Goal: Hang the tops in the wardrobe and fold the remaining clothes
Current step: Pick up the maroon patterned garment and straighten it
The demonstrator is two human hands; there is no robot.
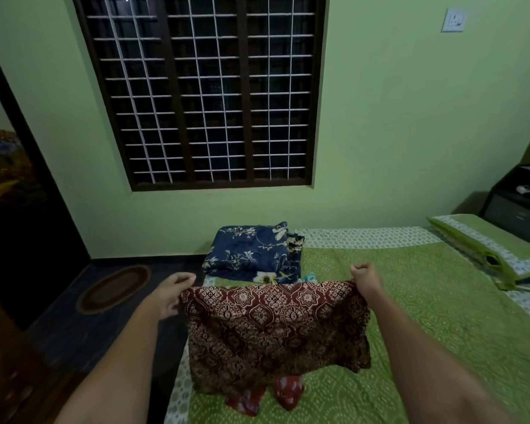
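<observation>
A green bed cover point(410, 301) with small white marks fills the right and bottom of the view. On it, at about 12 o'clock from the hands, sits a folded dark blue cloth with flowers point(251, 250), close to the wall under a big window with white bars point(208, 90). A green pillow point(496, 249) lies at 2 o'clock, near a dark bedside stand point(520, 200). An oval brown mat point(114, 289) lies on the dark floor at 9 o'clock, and a dark door point(19, 194) stands at the far left. A white switch plate point(454, 19) is high on the wall at 1 o'clock. The maroon printed cloth point(276, 328) is held up over the near end of the bed, and it hides part of the blue cloth and the bed behind it. Its top edge runs flat from left to right, and the rest hangs down, with red ends poking out at the bottom. The left hand point(169, 296) grips the top left corner with curled fingers. The right hand point(366, 281) pinches the top right corner, fingers bent tight.
</observation>
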